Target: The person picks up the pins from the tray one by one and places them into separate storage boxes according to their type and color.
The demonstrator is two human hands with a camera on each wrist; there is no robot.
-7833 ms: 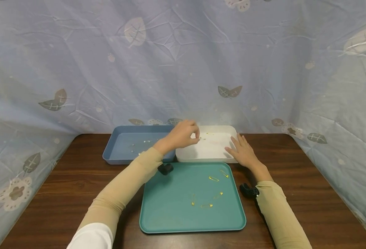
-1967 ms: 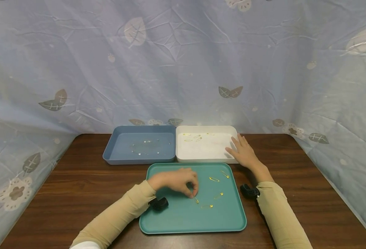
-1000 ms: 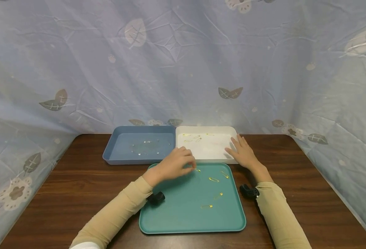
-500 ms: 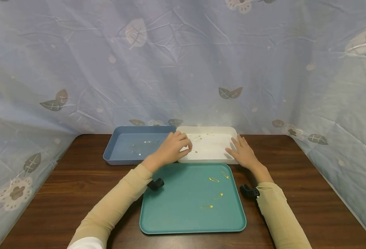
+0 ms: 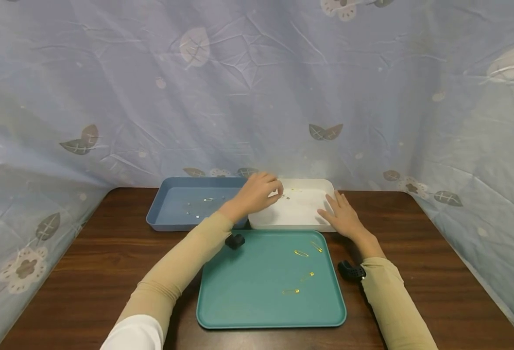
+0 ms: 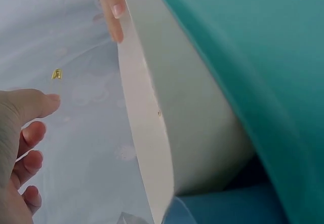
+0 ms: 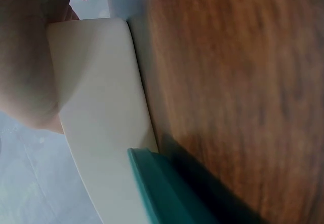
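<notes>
My left hand (image 5: 257, 194) is over the white tray (image 5: 296, 226), thumb and index finger pinching a gold safety pin (image 5: 285, 197). The pin's head (image 6: 57, 74) juts out past the thumb in the left wrist view, while most of its shaft is too faint to see. My right hand (image 5: 342, 216) rests on the white tray's right rim with fingers spread. Another gold pin (image 5: 296, 190) lies near the back of that tray; my left hand hides the tray's left part. Several more gold safety pins (image 5: 301, 253) lie on the right half of the teal tray (image 5: 239, 311).
A blue tray (image 5: 169, 227) stands against the white tray's left side, with several silver safety pins (image 5: 209, 199) in it. The teal tray sits in front of both on a wooden table (image 5: 86, 272). A patterned curtain (image 5: 257, 121) hangs behind.
My left hand has picked a gold safety pin off the teal tray and carried it back over the white tray, shifting right in the last half second. My right hand has stayed put.
</notes>
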